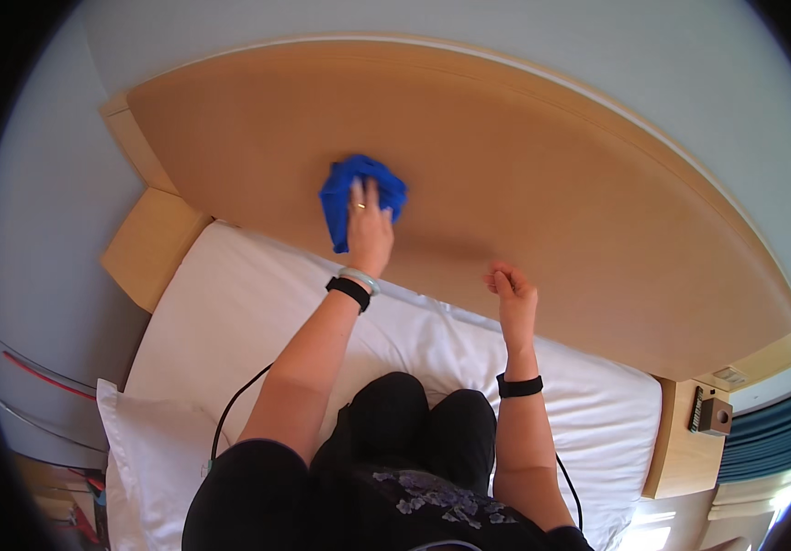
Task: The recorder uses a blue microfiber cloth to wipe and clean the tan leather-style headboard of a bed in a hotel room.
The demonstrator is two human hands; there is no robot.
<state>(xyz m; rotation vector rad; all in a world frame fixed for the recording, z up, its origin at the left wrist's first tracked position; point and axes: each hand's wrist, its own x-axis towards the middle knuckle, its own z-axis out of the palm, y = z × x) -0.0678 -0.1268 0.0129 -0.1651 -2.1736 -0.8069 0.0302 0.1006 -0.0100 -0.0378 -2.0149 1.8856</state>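
My left hand (370, 224) presses a crumpled blue cloth (361, 186) against the broad tan headboard (540, 172), left of its middle. A ring, a pale bangle and a black wrist strap are on that hand and wrist. My right hand (514, 289) is raised near the lower part of the headboard, its fingers curled in loosely; nothing shows in it. A black strap circles the right wrist. Below both hands lies the white sheet of the bed (595, 406), where my dark-clad knees rest.
Wooden nightstands flank the bed, one at the left (154, 248) and one at the right (684, 448). The right one holds a remote control (696, 410) and a small brown box (716, 417). A white pillow (161, 468) lies lower left. A blue curtain (774, 434) hangs far right.
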